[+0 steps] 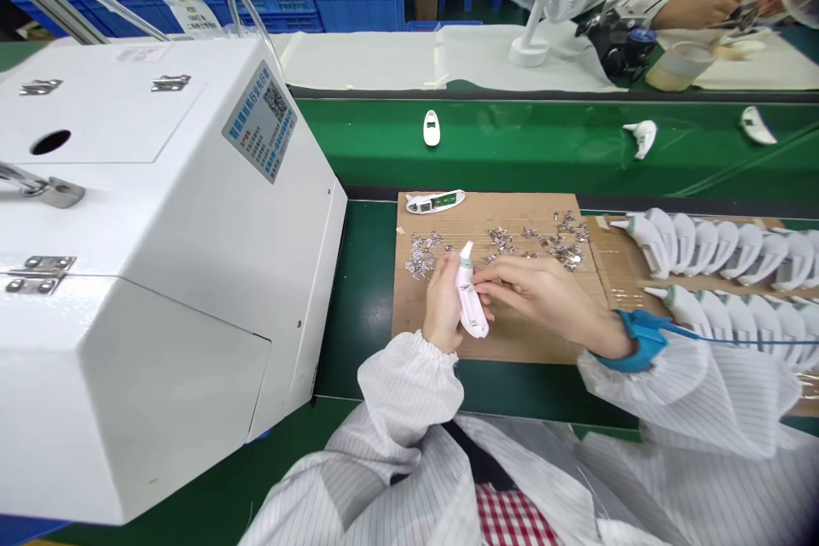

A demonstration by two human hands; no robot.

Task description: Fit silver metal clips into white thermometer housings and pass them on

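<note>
My left hand (443, 304) is wrapped round a white ear thermometer (472, 307), its pointed tip up and its battery side facing me. Small metal contacts show in that recess. The fingertips of my right hand (534, 286) are pinched together at the thermometer's right edge; whatever they hold is too small to make out. Around my hands, loose metal contact pieces (421, 258) lie in piles on a cardboard sheet (512, 345). Behind them rests an opened thermometer half (435, 202) with a green circuit board inside.
A large white machine (192, 230) stands close on my left. Rows of thermometers (697, 243) lie on cardboard at right. White shells (432, 129) sit on the green conveyor belt (525, 145). Beyond it are a fan (528, 51), a tape roll (679, 66) and a co-worker's hands (704, 8).
</note>
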